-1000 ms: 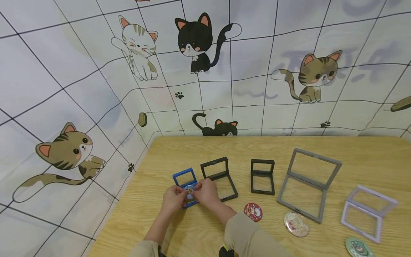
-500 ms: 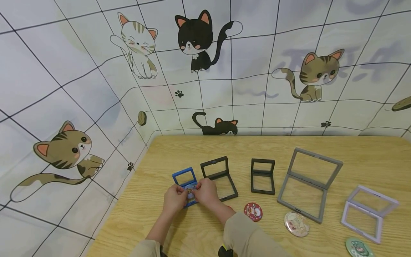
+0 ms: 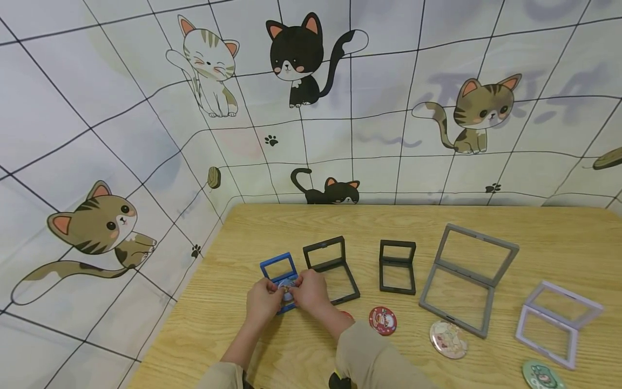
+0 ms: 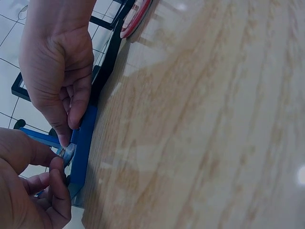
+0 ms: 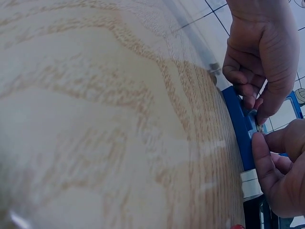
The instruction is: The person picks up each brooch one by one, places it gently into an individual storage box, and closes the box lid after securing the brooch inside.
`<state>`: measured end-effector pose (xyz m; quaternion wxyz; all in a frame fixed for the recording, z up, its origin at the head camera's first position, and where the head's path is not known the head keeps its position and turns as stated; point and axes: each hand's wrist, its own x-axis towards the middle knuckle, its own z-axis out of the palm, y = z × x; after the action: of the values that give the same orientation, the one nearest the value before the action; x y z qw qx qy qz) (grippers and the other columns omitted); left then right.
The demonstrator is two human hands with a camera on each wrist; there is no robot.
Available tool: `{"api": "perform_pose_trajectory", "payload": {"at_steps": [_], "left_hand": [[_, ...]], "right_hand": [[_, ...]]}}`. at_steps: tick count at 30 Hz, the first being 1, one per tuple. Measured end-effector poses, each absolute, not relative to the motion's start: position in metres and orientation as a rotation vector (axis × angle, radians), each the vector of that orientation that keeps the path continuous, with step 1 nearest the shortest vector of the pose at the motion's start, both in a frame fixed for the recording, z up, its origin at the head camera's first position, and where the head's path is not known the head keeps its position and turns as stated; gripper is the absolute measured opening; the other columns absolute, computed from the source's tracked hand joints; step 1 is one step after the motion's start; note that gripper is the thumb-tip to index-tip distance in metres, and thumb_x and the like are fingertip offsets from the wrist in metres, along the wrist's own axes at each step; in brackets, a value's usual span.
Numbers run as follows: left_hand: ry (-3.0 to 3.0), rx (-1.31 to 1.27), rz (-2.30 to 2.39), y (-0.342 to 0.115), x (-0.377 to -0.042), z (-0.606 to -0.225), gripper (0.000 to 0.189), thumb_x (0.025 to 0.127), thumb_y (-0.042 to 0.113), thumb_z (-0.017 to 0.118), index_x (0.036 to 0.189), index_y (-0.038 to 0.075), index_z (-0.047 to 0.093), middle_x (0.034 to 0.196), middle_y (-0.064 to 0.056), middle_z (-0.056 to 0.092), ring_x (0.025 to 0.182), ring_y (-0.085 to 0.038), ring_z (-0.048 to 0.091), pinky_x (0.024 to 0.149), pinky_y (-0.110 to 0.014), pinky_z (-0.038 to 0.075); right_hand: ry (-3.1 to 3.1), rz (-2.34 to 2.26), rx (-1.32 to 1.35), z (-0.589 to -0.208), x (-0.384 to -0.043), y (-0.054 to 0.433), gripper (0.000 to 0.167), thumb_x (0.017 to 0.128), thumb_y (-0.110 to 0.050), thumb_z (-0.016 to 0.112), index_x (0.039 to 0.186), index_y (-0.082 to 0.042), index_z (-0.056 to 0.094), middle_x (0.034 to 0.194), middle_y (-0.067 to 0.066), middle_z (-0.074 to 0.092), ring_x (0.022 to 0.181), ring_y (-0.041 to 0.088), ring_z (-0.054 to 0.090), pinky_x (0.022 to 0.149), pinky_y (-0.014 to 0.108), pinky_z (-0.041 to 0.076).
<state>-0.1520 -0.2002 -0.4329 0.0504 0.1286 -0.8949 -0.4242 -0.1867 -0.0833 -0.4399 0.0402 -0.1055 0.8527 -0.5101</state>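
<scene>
A round, shiny bluish badge (image 3: 288,283) is pinched between my two hands, at the lower half of an unfolded blue display frame (image 3: 288,309). My left hand (image 3: 263,300) holds the badge's left side with thumb and fingertips. From the other side, my right hand (image 3: 312,292) grips it with thumb and index finger. The left wrist view shows the badge (image 4: 69,153) edge-on, tilted inside the blue frame (image 4: 86,143). Fingers cover much of the badge, so its seating in the frame cannot be told.
Right of the hands stand unfolded black frames (image 3: 357,296) (image 3: 398,292), a large grey frame (image 3: 455,321) and a pale lilac frame (image 3: 546,351). Nearer lie a red badge (image 3: 383,321), a cream badge (image 3: 448,339) and a green badge (image 3: 541,375). Another red badge is partly behind the right forearm.
Both hands stay at the blue frame, still pinching the badge, with only slight finger shifts and a small change in the badge's tilt. The head view has moved slightly.
</scene>
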Motion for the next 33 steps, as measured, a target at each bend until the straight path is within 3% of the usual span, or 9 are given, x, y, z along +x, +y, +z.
{"api": "perform_pose_trajectory", "payload": {"at_steps": [33], "left_hand": [[-2.815, 0.329, -0.973, -0.2024, -0.1546, -0.4348, 0.017, 0.074, 0.008, 0.063, 0.063, 0.006, 0.051, 0.053, -0.001, 0.046, 0.046, -0.012, 0.041, 0.041, -0.024, 0.032]], "right_hand": [[2.729, -1.49, -0.373, -0.4439, -0.1857, -0.0842, 0.015, 0.073, -0.002, 0.071, 0.066, -0.002, 0.057, 0.059, 0.005, 0.055, 0.044, 0.011, 0.052, 0.043, 0.023, 0.041]]}}
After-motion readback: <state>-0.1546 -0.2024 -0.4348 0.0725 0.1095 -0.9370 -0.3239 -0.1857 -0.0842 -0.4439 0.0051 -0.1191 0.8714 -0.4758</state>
